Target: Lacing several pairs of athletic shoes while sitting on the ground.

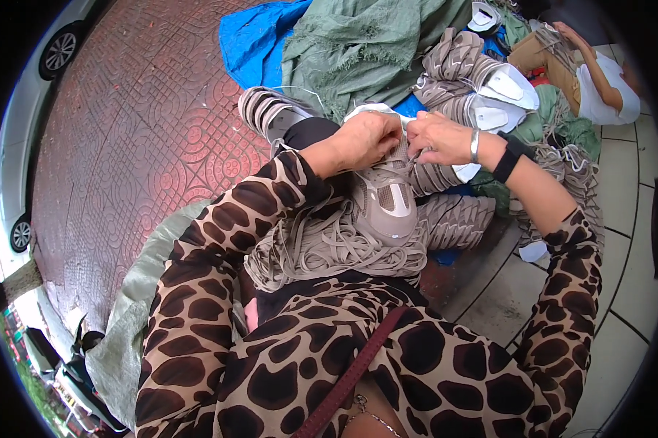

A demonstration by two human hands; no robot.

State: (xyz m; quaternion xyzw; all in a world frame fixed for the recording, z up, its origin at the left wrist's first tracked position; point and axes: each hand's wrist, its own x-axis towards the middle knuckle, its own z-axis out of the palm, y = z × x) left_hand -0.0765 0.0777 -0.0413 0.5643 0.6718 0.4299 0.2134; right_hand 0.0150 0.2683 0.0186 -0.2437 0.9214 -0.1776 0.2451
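Observation:
A beige-and-brown mesh shoe upper (pixel 387 208) lies over my lap, its rounded toe toward me and its collar end away from me. At its far end my left hand (pixel 369 140) is closed, fingers curled on the edge of the upper. Beside it, my right hand (pixel 440 139) pinches a thin beige shoelace by the eyelets; the fingertips of both hands nearly meet. The exact grip under the left fingers is hidden. Beneath the toe, a tangled heap of beige shoelaces (pixel 329 252) covers my thighs.
Stacked shoe uppers (pixel 457 220) lie to the right, with another stack (pixel 500 91) farther off. Green cloth sacking (pixel 365 51) and a blue sheet (pixel 252 44) spread ahead. Another person (pixel 602 87) sits at the far right. A car (pixel 22 124) stands at the left.

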